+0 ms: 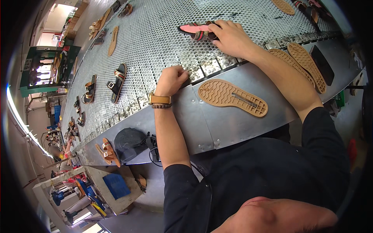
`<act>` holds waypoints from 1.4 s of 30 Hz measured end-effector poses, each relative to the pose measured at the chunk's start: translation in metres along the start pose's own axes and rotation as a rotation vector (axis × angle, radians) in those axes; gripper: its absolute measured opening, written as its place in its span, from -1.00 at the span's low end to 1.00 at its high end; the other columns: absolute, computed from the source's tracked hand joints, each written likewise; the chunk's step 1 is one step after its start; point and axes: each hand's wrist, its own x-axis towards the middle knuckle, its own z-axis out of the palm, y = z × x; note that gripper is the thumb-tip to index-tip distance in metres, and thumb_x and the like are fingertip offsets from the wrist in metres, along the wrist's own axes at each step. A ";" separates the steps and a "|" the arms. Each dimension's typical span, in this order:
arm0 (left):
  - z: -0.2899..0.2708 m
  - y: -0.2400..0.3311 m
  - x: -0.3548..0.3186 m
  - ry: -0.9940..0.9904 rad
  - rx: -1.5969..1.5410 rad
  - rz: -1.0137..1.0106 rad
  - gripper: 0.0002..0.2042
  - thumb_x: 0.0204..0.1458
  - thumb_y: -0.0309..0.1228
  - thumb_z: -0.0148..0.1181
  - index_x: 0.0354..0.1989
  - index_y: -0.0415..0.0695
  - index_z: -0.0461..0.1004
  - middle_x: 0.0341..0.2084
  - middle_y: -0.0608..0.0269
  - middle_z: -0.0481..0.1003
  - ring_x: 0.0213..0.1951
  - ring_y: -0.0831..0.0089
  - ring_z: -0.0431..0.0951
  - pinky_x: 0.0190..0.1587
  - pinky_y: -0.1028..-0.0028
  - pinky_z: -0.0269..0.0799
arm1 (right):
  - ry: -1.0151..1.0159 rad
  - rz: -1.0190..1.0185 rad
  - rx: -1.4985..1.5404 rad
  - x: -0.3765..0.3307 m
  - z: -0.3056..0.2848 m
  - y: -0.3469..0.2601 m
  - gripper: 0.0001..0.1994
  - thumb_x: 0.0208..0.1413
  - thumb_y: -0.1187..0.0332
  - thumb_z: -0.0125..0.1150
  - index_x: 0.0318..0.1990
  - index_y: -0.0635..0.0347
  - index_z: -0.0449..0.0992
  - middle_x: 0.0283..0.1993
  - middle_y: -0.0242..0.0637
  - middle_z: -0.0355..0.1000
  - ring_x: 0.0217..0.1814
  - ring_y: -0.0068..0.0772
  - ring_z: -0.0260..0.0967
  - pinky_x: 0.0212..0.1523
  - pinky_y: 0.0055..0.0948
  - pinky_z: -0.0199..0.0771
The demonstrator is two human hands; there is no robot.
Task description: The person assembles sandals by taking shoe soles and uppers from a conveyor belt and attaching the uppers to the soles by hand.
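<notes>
My right hand (233, 39) is closed on the strap end of a sandal (192, 29) with a pink insole and dark straps with a red and green stripe. The sandal lies on the perforated metal mesh belt (155, 39). My left hand (171, 80) is curled into a fist at the belt's near edge, with nothing seen in it. A tan patterned outsole (231, 98) rests on the metal ledge between my forearms, with a slim grey strip (244, 99) on it. Two more tan outsoles (307, 62) lie by my right forearm, beside a dark flat phone-like slab (322, 65).
Buckled sandals (117, 83) stand on the belt to the left, with a loose tan sole (113, 40) farther off. On the ledge's left part are a dark cap-like thing (131, 143), black cables (154, 149) and a brown sandal (110, 152). Green machinery (46, 70) stands beyond the belt.
</notes>
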 end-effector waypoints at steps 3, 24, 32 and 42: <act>-0.001 -0.003 -0.001 0.019 -0.098 -0.018 -0.74 0.15 -0.30 0.30 -0.37 -0.32 0.62 -0.58 0.05 0.59 -0.54 0.34 0.54 -0.37 0.33 0.48 | -0.019 -0.007 -0.009 0.001 -0.003 0.003 -0.47 0.26 0.23 0.26 0.35 0.09 0.36 0.27 -0.07 0.38 0.32 0.02 0.34 0.31 0.07 0.27; -0.027 -0.027 -0.031 0.522 -0.760 -0.024 -0.79 0.37 -0.39 0.16 -0.21 -0.31 0.58 -0.43 0.17 0.63 -0.36 0.42 0.69 -0.36 0.50 0.58 | 0.032 -0.044 0.068 -0.006 0.004 0.018 -0.51 0.25 0.19 0.28 0.27 0.14 0.39 0.35 -0.12 0.33 0.36 0.00 0.31 0.36 0.02 0.24; -0.001 -0.011 -0.010 0.377 -0.035 -0.005 -0.86 0.23 -0.42 0.24 -0.18 -0.24 0.62 -0.37 0.01 0.67 -0.31 0.13 0.70 -0.18 0.23 0.57 | 0.022 -0.067 0.094 -0.016 -0.011 0.025 -0.49 0.24 0.11 0.28 0.25 0.15 0.42 0.18 -0.08 0.41 0.26 -0.01 0.37 0.28 0.03 0.29; 0.014 -0.004 -0.001 0.467 0.307 -0.213 -0.70 0.18 -0.20 0.33 -0.36 -0.23 0.58 -0.48 0.03 0.65 -0.41 0.04 0.64 -0.29 0.19 0.52 | -0.042 -0.023 0.066 -0.014 -0.025 0.039 -0.42 0.18 0.10 0.32 0.26 0.21 0.40 0.08 -0.06 0.38 0.20 -0.01 0.32 0.24 -0.06 0.33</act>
